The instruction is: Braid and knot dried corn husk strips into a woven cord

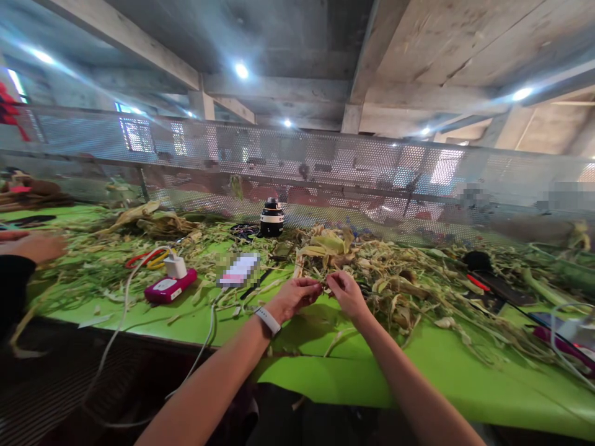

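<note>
"Hands first: how do yours stand?"

"Your left hand (297, 294) is at centre, palm inward, fingers curled, thumb and forefinger drawn nearly together. Your right hand (348, 294) faces it in a like pose, its fingertips just beside those of the left. Contents: the detail between the fingertips is too small to read, so I cannot tell whether either pinch is closed on a scrap."

"Position of the husks, relative to you?"

"Dry husks (332, 243) lie heaped just beyond your fingertips, broad yellowish leaves on top. Thinner shreds run out to both sides over the green tabletop (320, 381), whose near edge passes under your forearms."

"Worn items on you?"

"Pale wristband (268, 321) on your left wrist; right wrist bare."

"Left of your hands?"

"Phone (239, 271), screen lit and pixelated, lying flat near your left hand, a slim black rod (256, 284) just beside it. Farther left, a magenta box (170, 288) with a white adapter (175, 267) standing on it; a white cable (121, 322) loops from there down past the table edge. At far left, another person's hand (41, 246), black sleeve (13, 279) at the wrist, fingers out of your view."

"Behind all that?"

"Black bottle (271, 228), white band round it, upright beyond the phone. Perforated screen (279, 167) runs across behind the table, with ceiling lights (241, 70) lit above"
</note>
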`<state>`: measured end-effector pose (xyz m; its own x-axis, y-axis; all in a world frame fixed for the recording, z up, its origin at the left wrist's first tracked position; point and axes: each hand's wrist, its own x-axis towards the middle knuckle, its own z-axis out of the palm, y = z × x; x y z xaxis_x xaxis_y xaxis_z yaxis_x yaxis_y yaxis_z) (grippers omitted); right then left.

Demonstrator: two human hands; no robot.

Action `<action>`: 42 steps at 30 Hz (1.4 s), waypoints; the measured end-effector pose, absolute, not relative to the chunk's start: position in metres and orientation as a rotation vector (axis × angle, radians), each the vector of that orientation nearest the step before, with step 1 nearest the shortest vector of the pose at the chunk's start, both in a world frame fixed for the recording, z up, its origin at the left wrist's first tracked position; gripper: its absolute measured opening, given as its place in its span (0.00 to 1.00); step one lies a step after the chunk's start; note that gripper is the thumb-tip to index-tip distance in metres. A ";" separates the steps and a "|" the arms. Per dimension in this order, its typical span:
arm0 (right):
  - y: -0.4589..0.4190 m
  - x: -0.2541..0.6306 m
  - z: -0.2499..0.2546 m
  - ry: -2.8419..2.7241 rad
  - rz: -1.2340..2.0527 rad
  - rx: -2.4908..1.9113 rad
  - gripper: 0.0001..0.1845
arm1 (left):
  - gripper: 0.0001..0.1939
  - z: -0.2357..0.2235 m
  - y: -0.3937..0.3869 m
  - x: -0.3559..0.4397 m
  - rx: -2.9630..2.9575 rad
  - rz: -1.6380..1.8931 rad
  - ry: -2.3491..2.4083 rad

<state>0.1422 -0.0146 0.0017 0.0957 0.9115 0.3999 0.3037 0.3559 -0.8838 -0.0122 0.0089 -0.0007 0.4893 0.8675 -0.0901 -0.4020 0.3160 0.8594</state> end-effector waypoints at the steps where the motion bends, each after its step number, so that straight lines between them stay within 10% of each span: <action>1: -0.014 0.143 0.001 -1.472 0.632 -1.181 0.18 | 0.12 0.000 0.008 -0.012 0.899 0.905 0.616; 42: -0.027 0.131 0.008 -1.415 1.201 -1.249 0.17 | 0.05 0.001 0.011 -0.007 0.781 1.108 0.563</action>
<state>0.1310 -0.0272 0.0080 -0.1135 0.9935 0.0122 0.1494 0.0292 -0.9884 -0.0069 0.0113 0.0008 0.3564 0.9341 -0.0213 -0.5677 0.2346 0.7891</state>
